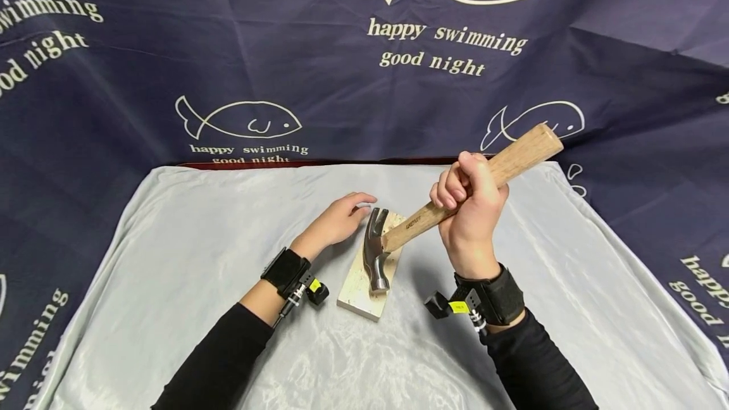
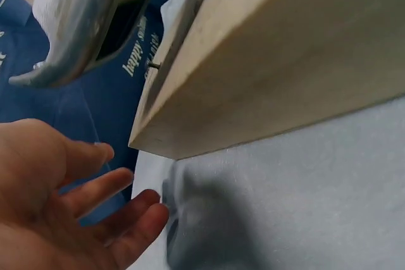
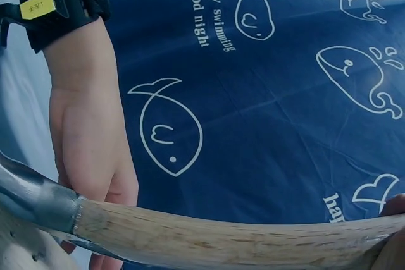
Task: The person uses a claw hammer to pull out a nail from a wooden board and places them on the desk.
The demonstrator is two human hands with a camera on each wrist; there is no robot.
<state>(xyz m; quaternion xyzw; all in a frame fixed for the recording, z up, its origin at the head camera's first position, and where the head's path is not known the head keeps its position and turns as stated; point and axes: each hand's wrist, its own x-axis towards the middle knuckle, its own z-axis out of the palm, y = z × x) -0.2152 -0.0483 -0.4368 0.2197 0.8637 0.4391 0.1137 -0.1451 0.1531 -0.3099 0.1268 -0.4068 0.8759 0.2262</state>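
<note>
My right hand grips a claw hammer partway along its wooden handle, the handle's end slanting up to the right. The steel head hangs over a pale wooden block, claw toward the far side. In the left wrist view a nail sticks out of the block's face, below the raised hammer head. My left hand is beside the block's far left part, fingers loosely bent and holding nothing. Small dark holes mark the block in the right wrist view.
A shiny pale cloth covers the table under the block. Behind the table hangs a dark blue curtain with white fish drawings and lettering. Each wrist wears a black strap with a small camera mount.
</note>
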